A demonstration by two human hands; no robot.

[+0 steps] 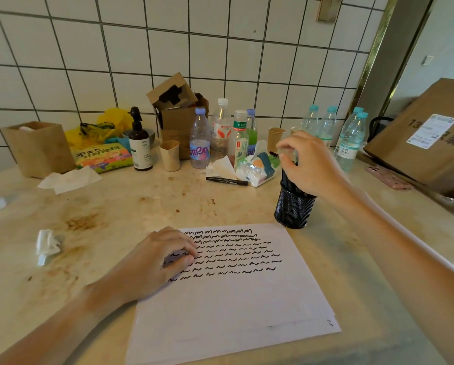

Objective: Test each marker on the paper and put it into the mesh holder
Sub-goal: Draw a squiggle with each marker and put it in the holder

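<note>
A white sheet of paper (228,291) lies on the counter in front of me, its upper half filled with rows of black squiggles. My left hand (157,262) rests on the sheet's upper left part, fingers loosely bent, holding nothing. The black mesh holder (294,209) stands just beyond the paper's top right corner with several black markers (289,180) upright in it. My right hand (308,163) hovers over the holder, fingers curled down around the top of a marker in it. One more black marker (227,180) lies on the counter farther back.
Along the tiled wall stand several plastic bottles (200,139), paper cups (170,155), a dark pump bottle (140,143), a snack bag (102,156) and cardboard boxes (179,111). A crumpled tissue (47,246) lies left of the paper. A large carton (428,138) sits far right.
</note>
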